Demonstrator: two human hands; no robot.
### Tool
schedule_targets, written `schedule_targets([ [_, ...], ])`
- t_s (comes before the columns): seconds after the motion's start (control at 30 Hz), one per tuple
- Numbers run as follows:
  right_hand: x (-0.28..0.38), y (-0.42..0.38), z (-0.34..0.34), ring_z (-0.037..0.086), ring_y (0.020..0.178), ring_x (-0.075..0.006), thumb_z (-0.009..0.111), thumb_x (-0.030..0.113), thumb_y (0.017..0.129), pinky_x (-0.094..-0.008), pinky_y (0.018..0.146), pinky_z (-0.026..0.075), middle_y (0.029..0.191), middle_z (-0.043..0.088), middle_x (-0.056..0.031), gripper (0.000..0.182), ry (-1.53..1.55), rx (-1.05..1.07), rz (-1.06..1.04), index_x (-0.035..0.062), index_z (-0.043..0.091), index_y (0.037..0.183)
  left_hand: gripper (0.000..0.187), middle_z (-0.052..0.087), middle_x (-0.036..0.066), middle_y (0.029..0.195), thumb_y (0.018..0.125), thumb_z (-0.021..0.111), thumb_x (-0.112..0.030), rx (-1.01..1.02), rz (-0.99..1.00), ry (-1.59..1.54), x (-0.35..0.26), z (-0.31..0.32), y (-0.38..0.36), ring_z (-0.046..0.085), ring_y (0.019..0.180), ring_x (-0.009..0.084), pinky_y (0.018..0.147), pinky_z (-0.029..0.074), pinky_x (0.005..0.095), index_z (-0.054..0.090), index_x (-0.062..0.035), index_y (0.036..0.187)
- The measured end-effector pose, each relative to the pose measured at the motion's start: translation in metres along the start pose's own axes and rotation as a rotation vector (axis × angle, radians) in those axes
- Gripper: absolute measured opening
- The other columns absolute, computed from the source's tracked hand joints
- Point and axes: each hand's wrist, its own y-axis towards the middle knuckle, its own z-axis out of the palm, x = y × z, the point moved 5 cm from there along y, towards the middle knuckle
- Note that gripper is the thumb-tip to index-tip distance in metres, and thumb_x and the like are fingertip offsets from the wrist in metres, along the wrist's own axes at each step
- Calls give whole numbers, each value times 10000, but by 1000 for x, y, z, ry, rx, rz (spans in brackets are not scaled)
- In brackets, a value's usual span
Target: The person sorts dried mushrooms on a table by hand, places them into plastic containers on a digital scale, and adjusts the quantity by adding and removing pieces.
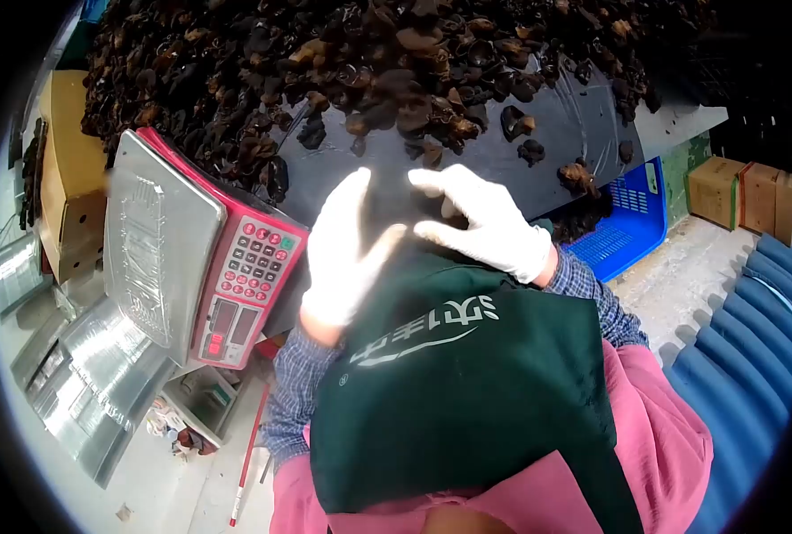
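Both of my hands wear white gloves and are held in front of the dark green apron [467, 392], at the near edge of a dark table sheet [343, 151]. My left hand [347, 249] is upright, its thumb apart from its fingers, near the red and silver weighing scale [245, 267]. Across a small gap is my right hand [489, 222], fingers and thumb pointing left and parted. A dark blur lies between the hands; I cannot make out what it is. Just beyond them spreads a large heap of dark brown wood ear mushrooms [325, 53].
The scale's silver tray [147, 240] stands close on the left, beside a cardboard box [71, 169]. At right are a blue plastic crate [636, 222], cartons [739, 196] and blue corrugated sheeting [743, 329]. A red stick [251, 449] lies on the floor at lower left.
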Motion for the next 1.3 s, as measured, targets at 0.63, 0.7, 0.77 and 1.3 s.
schedule_targets([
  [0.63, -14, -95, -167, 685, 912, -289, 793, 148, 803, -378, 781, 553, 975, 695, -103, 354, -1039, -7, 356, 88, 717, 1144, 691, 571, 209, 1427, 802, 820, -88, 32, 8, 29, 21, 27, -15, 551, 1319, 394, 1128, 447, 449, 542, -8, 1429],
  [0.7, -5, -84, -153, 682, 953, -294, 770, 132, 811, -381, 798, 557, 1021, 702, -109, 329, -775, -194, 261, 81, 715, 1132, 657, 571, 221, 1421, 807, 809, -70, 16, 61, 51, 14, 22, -9, 551, 1314, 406, 1127, 447, 457, 549, 9, 1406],
  [0.77, 22, -49, -120, 681, 986, -306, 746, 131, 813, -407, 825, 556, 1055, 709, -117, 298, -788, -257, -14, 74, 714, 1104, 614, 572, 252, 1407, 819, 799, -71, -1, 137, 43, 7, 20, -10, 548, 1313, 428, 1129, 443, 474, 556, 39, 1373],
  [1.3, -27, -19, -32, 613, 807, -318, 672, 148, 816, -429, 667, 528, 879, 577, -116, 103, -728, -52, -158, 79, 605, 854, 693, 560, 226, 1444, 915, 732, -352, 0, 101, -60, 34, 40, -15, 532, 1332, 398, 1137, 420, 471, 504, 0, 1468],
])
